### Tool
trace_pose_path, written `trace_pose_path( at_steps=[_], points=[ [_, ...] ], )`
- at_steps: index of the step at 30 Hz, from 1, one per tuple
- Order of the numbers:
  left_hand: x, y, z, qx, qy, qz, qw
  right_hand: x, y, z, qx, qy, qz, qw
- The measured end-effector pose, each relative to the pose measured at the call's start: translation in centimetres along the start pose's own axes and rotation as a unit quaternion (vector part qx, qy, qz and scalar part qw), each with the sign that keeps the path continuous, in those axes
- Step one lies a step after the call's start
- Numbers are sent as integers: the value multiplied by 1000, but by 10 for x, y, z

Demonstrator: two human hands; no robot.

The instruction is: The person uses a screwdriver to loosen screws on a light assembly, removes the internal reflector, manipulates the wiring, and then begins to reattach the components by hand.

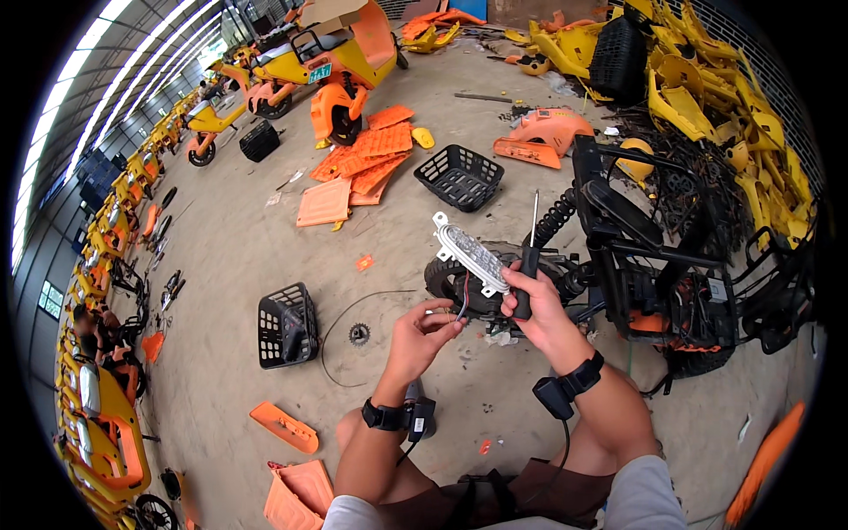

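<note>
My right hand (pixel 541 305) is closed around the dark handle of a screwdriver (pixel 532 256), its thin shaft pointing up. The same hand pinches one end of a clear-lensed light unit (pixel 473 254) with a white housing and mounting tabs. From the lamp hang thin wires (pixel 465 291), and my left hand (pixel 426 331) pinches their lower part between thumb and fingers. Beyond my hands lies a stripped black scooter frame (pixel 618 238) with its wheel (pixel 450 278) and coil shock absorber (pixel 556 216) exposed. The wheel is partly hidden behind the lamp and my right hand.
Black baskets (pixel 459 177) lie on the concrete floor, one (pixel 287 325) to the left near a sprocket (pixel 359 334) and a loose cable. Orange panels (pixel 358 168) are stacked ahead. Yellow body parts (pixel 689 79) pile up at right. Scooters (pixel 344 71) stand at the far left.
</note>
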State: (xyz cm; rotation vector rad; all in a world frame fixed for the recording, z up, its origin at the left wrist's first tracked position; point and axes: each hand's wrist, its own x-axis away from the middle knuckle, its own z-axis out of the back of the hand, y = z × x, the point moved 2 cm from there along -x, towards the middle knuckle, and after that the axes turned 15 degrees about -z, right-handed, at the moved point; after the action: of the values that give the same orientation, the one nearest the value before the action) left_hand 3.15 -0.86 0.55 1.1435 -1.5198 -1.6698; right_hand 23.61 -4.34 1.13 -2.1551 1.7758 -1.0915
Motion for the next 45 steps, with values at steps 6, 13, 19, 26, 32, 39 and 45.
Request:
trace_pose_path(
  at_steps=[6, 13, 19, 26, 32, 39, 45],
  points=[
    [4, 1, -1, -70, 43, -18, 996, -2, 0, 1, 41, 31, 20, 999],
    [6, 15, 0, -179, 9, -93, 979, -8, 9, -3, 96, 35, 1, 995],
    [10, 7, 17, -94, 82, -116, 985, -16, 21, -10, 151, 20, -36, 988],
    [10, 10, 35, -18, 131, -105, 986, -16, 24, -17, 131, -19, -88, 987],
    [10, 7, 42, -33, 149, -126, 980, -20, 27, -15, 102, -48, -131, 985],
    [8, 11, 41, 22, 149, -136, 979, -19, 28, -9, 75, -56, -155, 983],
    [4, 10, 31, 65, 149, -154, 975, -15, 29, -1, 64, -70, -182, 979]
  ],
)
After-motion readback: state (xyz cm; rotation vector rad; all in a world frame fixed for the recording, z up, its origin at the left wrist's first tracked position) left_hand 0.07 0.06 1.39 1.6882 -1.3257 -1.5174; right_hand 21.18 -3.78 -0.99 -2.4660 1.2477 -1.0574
